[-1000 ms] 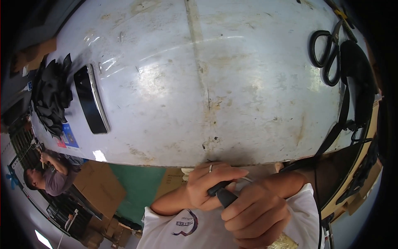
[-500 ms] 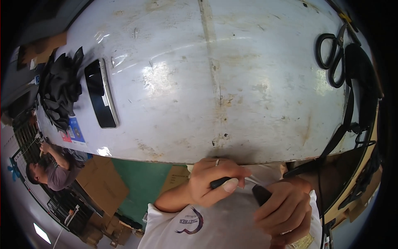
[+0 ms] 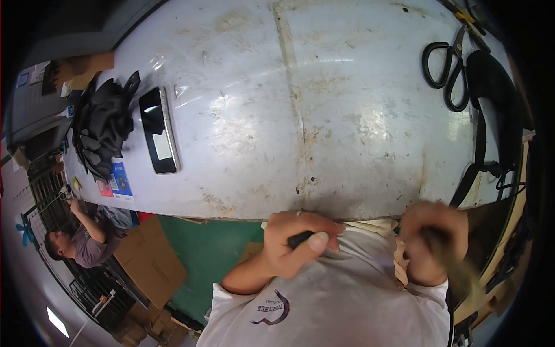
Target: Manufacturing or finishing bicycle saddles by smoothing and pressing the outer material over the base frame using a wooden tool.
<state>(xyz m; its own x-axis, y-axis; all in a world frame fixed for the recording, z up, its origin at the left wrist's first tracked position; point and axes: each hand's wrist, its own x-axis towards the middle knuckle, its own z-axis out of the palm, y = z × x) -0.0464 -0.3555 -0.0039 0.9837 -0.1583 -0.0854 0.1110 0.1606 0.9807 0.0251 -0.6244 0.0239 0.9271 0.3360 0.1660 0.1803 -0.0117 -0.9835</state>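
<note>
My left hand (image 3: pixel 298 243) is at the table's near edge, in front of a white shirt. Its fingers are closed round a small black piece (image 3: pixel 300 238), thumb pressed on top; most of the piece is hidden. To the right, my right hand (image 3: pixel 436 228) is raised and smeared by motion. It is curled round something dark (image 3: pixel 436 238) whose kind I cannot make out. A blurred yellowish-brown strip (image 3: pixel 461 274) hangs below that hand. The two hands are apart.
On the white, stained table (image 3: pixel 243 156) lie a phone (image 3: pixel 159 133) and crumpled black fabric pieces (image 3: pixel 107 127) at left. Black-handled scissors (image 3: pixel 448 75) and a black strap (image 3: pixel 478 144) lie at right. Another person (image 3: pixel 87 243) works at far left, near a cardboard box (image 3: pixel 151 260).
My right hand has moved up and to the right, away from my left hand, blurring. The left hand still grips the black piece. The whole view has shifted slightly.
</note>
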